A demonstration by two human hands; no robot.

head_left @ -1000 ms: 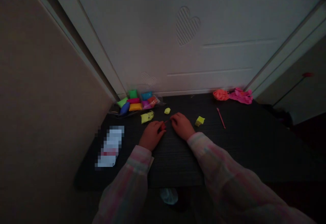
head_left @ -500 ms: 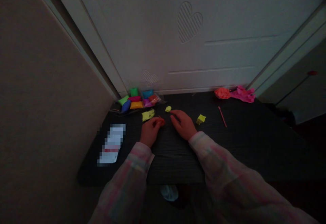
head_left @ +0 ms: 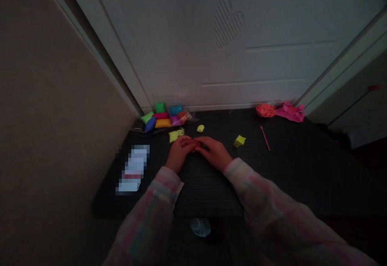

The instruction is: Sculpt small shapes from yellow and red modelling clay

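Observation:
My left hand [head_left: 178, 151] and my right hand [head_left: 215, 151] meet over the table, fingertips together around a small piece of red clay [head_left: 196, 142]. Both are closed on it, and fingers hide most of its shape. Just beyond my left hand lies a pale yellow clay packet [head_left: 173, 137], torn at one end. A small yellow clay lump [head_left: 200, 128] sits a little past the fingertips. To the right of my right hand rests a yellow block-like piece [head_left: 239, 141].
Several coloured clay packets [head_left: 163, 123] lie in clear plastic at the back left. A phone-like object [head_left: 133, 169], blurred out, is at left. On the right are a thin pink stick [head_left: 265, 138], an orange bundle [head_left: 265, 110] and a pink crumpled piece [head_left: 290, 112]. A white door [head_left: 169, 36] stands behind.
My right hand has moved left from beside the yellow lump and joined my left hand at the red clay. The view has shifted slightly.

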